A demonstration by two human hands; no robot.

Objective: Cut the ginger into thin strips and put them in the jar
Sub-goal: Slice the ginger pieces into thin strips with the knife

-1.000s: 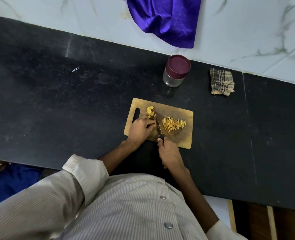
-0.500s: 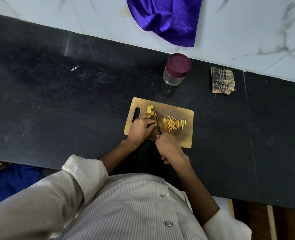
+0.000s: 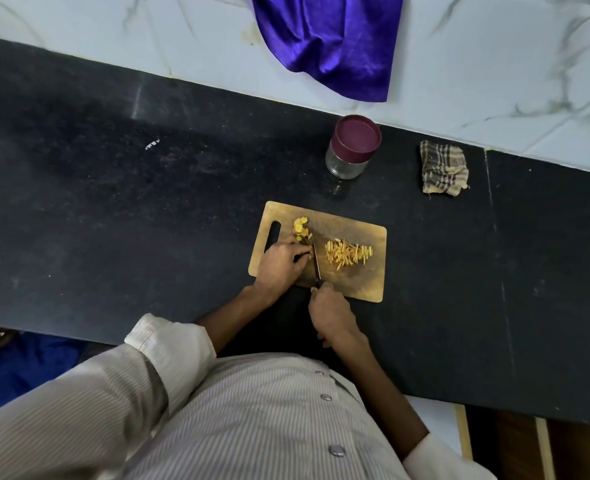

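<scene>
1. Black counter (image 3: 120, 209): it is bearing the cutting board, lying where it was a second ago.
2. Purple cloth (image 3: 328, 43): it is hanging well beyond the board, against the pale wall.
3. Cutting board (image 3: 355, 282): it is serving as landmark, unmoved since the earlier frames.
4. Left hand (image 3: 281, 261): it is resting on the board's left part, fingers curled, pressing ginger slices (image 3: 302, 232) beside the blade, as before.
5. Right hand (image 3: 329, 311): it is gripping the knife (image 3: 316, 263) handle at the board's near edge, having drawn slightly back since half a second ago.
6. Jar (image 3: 352, 147): it is standing lidded just beyond the board's far edge.
7. Checked rag (image 3: 444, 168): it is lying beyond the board's right corner.
8. Ginger strips (image 3: 347, 254): they are piled on the board's right half.
</scene>
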